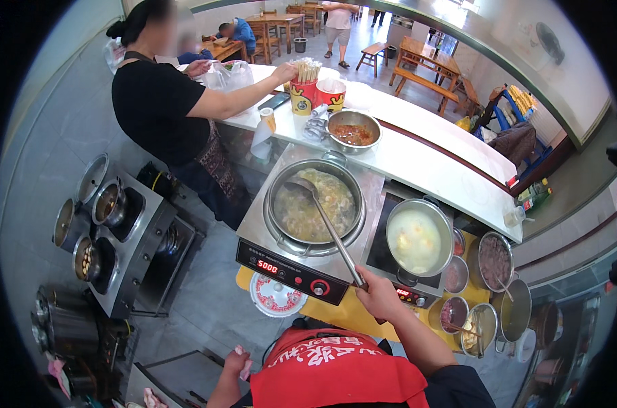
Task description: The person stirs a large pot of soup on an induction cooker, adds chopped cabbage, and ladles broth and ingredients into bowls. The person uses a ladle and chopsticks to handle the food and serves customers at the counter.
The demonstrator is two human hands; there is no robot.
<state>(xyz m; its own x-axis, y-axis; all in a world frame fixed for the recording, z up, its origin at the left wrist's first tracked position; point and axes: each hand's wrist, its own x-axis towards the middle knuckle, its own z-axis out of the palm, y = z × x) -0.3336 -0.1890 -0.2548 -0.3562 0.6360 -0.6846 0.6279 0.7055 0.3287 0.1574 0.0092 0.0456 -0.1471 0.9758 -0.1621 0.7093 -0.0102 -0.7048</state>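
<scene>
My right hand [378,297] grips the handle of a long metal ladle [334,229]. The ladle's bowl rests at the surface of a steaming broth with pale pieces, inside a large steel pot [360,201]. That pot sits on an induction cooker [293,270] with a lit red display. To its right, a second steel pot [447,224] of milky soup stands on another cooker. Low at the left of my red apron, my left hand [235,361] is closed on a pinkish cloth [245,368]. A patterned lid [277,296] lies below the front edge of the large cooker.
A co-worker [160,107] stands at the left of the white counter [430,148], one hand at a cup of wrapped chopsticks [307,76]. A steel bowl of red sauce [354,133] sits behind my pot. Several food containers [488,262] stand at right; a stove [135,245] is at left.
</scene>
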